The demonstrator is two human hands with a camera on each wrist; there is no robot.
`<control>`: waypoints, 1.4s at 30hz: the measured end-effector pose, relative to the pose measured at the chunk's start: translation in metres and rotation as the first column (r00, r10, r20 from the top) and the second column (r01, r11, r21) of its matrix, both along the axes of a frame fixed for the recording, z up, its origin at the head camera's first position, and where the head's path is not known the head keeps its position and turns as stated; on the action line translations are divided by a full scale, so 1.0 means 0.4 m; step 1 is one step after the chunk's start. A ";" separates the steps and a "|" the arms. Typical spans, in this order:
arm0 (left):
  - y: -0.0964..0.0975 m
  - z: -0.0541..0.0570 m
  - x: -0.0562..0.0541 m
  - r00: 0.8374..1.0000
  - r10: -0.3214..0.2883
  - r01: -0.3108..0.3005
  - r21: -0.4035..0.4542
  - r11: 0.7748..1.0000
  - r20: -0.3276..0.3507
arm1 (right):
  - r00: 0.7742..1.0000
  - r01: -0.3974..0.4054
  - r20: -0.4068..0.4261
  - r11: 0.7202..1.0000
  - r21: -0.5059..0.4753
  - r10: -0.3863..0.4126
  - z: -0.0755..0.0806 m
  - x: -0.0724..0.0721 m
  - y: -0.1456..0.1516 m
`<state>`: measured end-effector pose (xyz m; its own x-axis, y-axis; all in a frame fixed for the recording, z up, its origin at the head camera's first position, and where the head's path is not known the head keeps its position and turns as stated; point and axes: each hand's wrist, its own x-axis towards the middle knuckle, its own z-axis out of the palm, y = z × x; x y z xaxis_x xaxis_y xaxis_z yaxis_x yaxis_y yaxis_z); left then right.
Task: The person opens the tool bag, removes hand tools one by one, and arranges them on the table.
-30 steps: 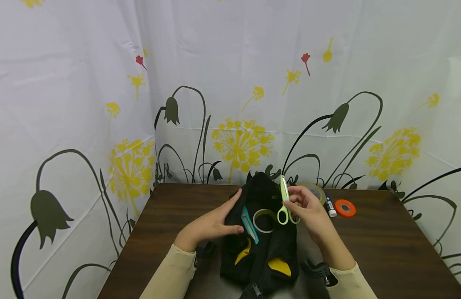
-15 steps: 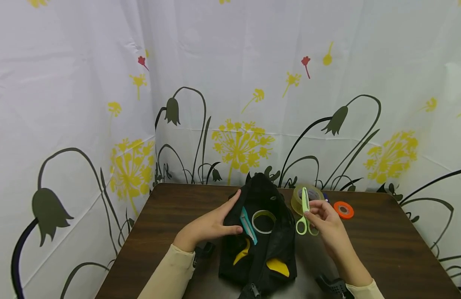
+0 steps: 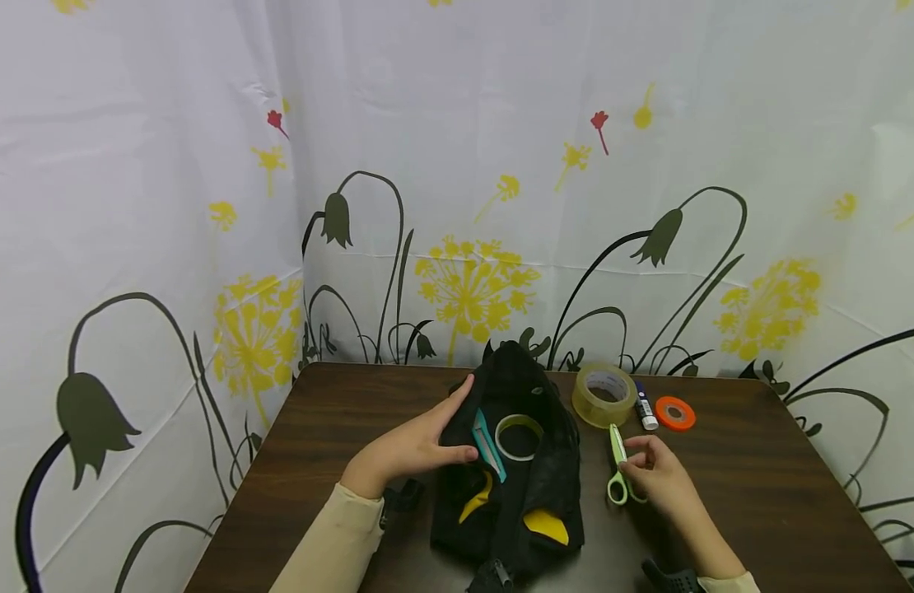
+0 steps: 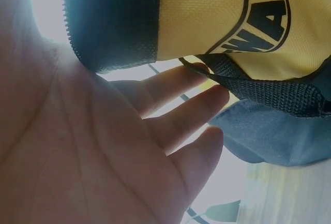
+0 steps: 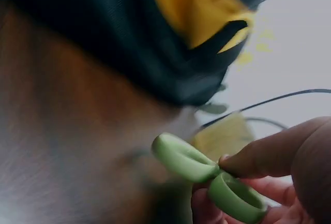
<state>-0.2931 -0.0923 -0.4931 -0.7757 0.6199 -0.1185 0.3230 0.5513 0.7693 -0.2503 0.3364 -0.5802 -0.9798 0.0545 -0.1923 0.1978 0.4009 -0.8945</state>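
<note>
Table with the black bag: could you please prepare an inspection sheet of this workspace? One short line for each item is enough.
Surface: dark brown table with wood grain.
Job's things: open black-and-yellow bag, a turquoise tool and a pale ring inside; green scissors outside, to its right; whether they touch the table, cannot tell.
Clutter: clear tape roll, blue-and-white stick and orange ring, right of the bag.
Hands: left hand touches the bag's left edge; right hand pinches the scissors.
Cables: nothing seen.
Surroundings: white curtain with printed flowers behind.
</note>
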 end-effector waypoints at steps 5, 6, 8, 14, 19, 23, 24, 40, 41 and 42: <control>-0.003 0.005 -0.004 1.000 -0.004 0.004 -0.005 1.000 -0.016 | 1.000 0.024 -0.018 0.995 0.097 -0.022 -0.024 -0.011 -0.008; -0.003 0.006 -0.004 1.000 -0.005 0.005 -0.004 1.000 -0.015 | 0.999 0.026 -0.021 0.992 0.120 -0.024 -0.026 -0.012 -0.008; -0.002 0.006 -0.003 1.000 -0.006 0.006 -0.008 1.000 -0.013 | 1.000 0.022 -0.026 0.985 0.170 -0.018 -0.027 -0.011 -0.008; 0.002 0.001 0.001 1.000 -0.003 0.003 -0.006 1.000 -0.003 | 1.000 -0.014 0.004 0.977 0.212 0.014 -0.029 -0.004 0.001; 0.003 -0.005 0.000 1.000 0.004 -0.004 0.000 1.000 -0.006 | 1.000 -0.009 -0.002 0.969 0.247 0.010 -0.033 -0.005 0.003; 0.002 -0.007 -0.003 1.000 0.004 -0.004 -0.005 1.000 -0.001 | 1.000 0.004 -0.005 0.964 0.265 -0.003 -0.030 -0.003 -0.001; 0.001 -0.007 -0.004 1.000 0.005 -0.005 -0.006 1.000 0.001 | 1.000 0.007 -0.003 0.964 0.266 -0.007 -0.029 -0.003 -0.002; -0.002 -0.005 -0.006 1.000 0.006 -0.006 0.001 1.000 0.003 | 1.000 0.000 -0.003 0.966 0.260 0.001 -0.041 -0.012 0.008; -0.002 -0.005 -0.006 1.000 0.007 -0.007 0.001 1.000 0.001 | 1.000 0.003 -0.004 0.966 0.260 -0.002 -0.042 -0.013 0.009; -0.001 -0.004 -0.007 1.000 0.005 -0.005 0.005 1.000 -0.002 | 1.000 0.005 -0.008 0.965 0.262 -0.003 -0.043 -0.013 0.009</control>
